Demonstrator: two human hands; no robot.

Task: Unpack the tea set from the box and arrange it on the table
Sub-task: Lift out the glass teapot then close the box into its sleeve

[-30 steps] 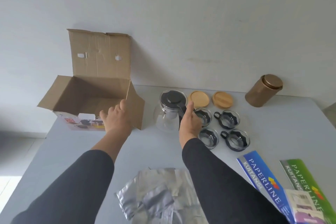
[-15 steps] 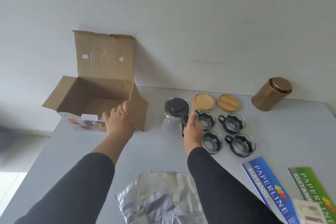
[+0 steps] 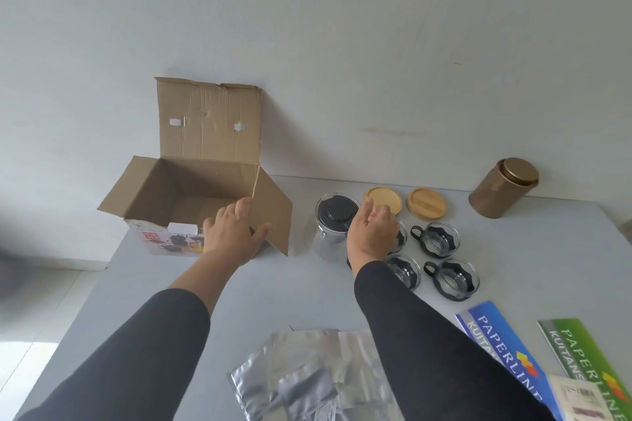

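Nearest on the table [image 3: 164, 284] lie crumpled silver foil bags [image 3: 307, 376] and Paperline booklets [image 3: 502, 352]. Beyond, the left hand [image 3: 232, 236] rests with fingers spread against the open cardboard box [image 3: 191, 188], gripping nothing. The right hand [image 3: 371, 232] hovers loosely open beside the glass teapot [image 3: 333, 225], among four glass cups [image 3: 455, 278]. Farther back sit two bamboo lids [image 3: 427, 203] and a bronze canister [image 3: 502, 186].

I take this for a home or small office: plain white wall [image 3: 342, 44], grey table [image 3: 530, 249], tiled floor [image 3: 30, 335], Paperline receipt books [image 3: 502, 352].
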